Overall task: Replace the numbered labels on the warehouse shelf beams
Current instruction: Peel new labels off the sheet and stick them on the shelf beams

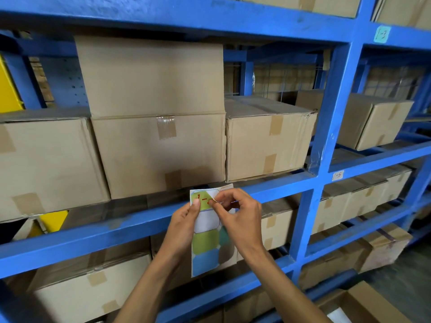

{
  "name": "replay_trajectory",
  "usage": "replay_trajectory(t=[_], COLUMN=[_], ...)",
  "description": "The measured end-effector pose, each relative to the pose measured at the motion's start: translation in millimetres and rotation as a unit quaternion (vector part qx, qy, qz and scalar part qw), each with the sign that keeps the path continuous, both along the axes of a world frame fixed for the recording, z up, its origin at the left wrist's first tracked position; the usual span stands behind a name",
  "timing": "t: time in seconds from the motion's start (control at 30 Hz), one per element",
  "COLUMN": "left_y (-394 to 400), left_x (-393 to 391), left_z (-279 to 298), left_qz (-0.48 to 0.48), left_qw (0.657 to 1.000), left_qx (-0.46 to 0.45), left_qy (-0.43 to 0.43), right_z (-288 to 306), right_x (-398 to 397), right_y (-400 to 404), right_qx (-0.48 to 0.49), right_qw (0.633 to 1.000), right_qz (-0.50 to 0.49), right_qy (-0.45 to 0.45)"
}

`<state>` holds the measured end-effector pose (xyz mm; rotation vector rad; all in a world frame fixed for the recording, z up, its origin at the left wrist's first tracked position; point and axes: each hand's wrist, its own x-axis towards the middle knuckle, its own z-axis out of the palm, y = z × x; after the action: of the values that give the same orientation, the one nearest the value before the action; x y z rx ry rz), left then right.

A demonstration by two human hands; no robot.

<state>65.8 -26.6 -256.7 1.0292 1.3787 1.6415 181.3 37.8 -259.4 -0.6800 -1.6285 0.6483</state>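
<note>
I hold a sheet of coloured sticker labels [206, 250] upright in front of the blue shelf beam [130, 223]. My left hand [184, 226] grips the sheet's left edge, thumb pressed on the top green label [203, 198], which bears a red handwritten "1-". My right hand [235, 212] pinches that label's right edge with thumb and forefinger. Below it on the sheet are a white gap, a green label and a blue one. A teal label "1-3" [382, 34] sits on the upper right beam. On the right middle beam there is a white label "1-5" [338, 175].
Taped cardboard boxes [161, 148] fill the shelves above and below the beam. A blue upright post [326, 127] divides the bays. An open carton [359, 304] stands on the floor at the lower right. Yellow parts [9, 89] show at the left.
</note>
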Motion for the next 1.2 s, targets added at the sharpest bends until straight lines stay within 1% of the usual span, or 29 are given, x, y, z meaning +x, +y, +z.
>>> replay_trajectory(t=[0.1,0.2,0.33,0.47,0.7,0.87,1.03,1.2], left_y=[-1,-2,2,8,12,18,24,27], left_x=[2,3,2,1,5,-1,-10,-16], left_z=[4,7,15,23,45,69,103,145], left_qz=[-0.027,-0.059,-0.044,-0.037,0.0,0.001,0.001,-0.001], left_qw=[0.999,0.997,0.998,0.998,0.999,0.998,0.996,0.993], left_qx=[0.006,0.012,0.041,0.048,0.047,0.066,0.086,0.121], left_qy=[0.016,0.038,0.023,0.002,0.014,-0.006,-0.009,-0.008], right_z=[7,18,38,57,87,110,151,204], right_x=[5,11,17,23,27,33,42,45], right_y=[6,10,17,19,25,32,47,64], right_qx=[0.009,-0.012,-0.06,-0.106,-0.128,-0.159,-0.148,-0.102], right_qw=[1.0,0.999,0.994,0.981,0.971,0.955,0.945,0.949], right_qz=[0.013,0.036,0.087,0.163,0.196,0.226,0.249,0.253], right_qy=[-0.006,-0.023,-0.033,-0.004,0.05,0.106,0.151,0.158])
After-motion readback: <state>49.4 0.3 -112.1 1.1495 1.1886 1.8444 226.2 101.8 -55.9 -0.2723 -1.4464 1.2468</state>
